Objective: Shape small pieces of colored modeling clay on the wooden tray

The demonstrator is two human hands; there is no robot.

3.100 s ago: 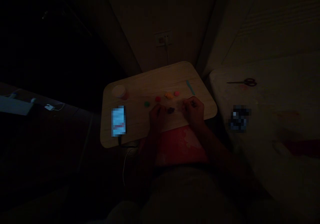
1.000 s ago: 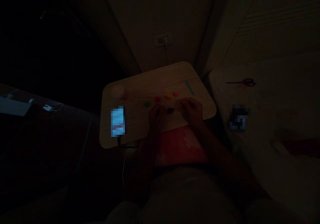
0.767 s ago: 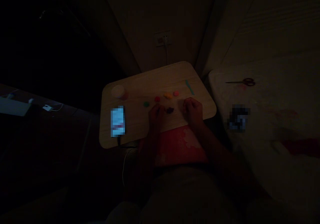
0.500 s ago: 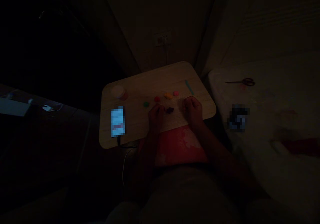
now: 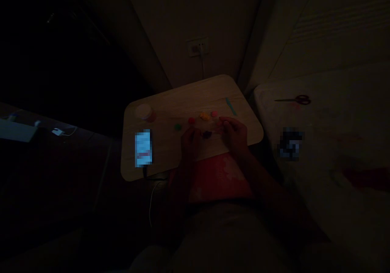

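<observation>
The light is very dim. My left hand (image 5: 190, 141) rests at the front of the small wooden table (image 5: 170, 98), its fingers curled together; what they hold, if anything, is hidden. Across from it, my right hand (image 5: 235, 134) has thumb and fingertips drawn together in a pinch, with a faint pale bit by the tips that I cannot make out. A dark purple lump (image 5: 207, 134) lies between the hands. Just behind are small soft-looking lumps: green (image 5: 178, 126), a red lump (image 5: 191, 120), a yellow-orange lump (image 5: 204, 116) and a pink lump (image 5: 214, 113).
A teal strip (image 5: 230, 106) lies at the table's right. At the left stand a lidded tub (image 5: 144, 112) and a lit phone (image 5: 143, 149) with a cable. Scissors (image 5: 301, 99) lie on the pale surface to the right. A wall socket (image 5: 198, 47) is behind.
My right hand's fingertips have stretched a little leftward, toward the purple lump. My left hand has stayed nearly in place.
</observation>
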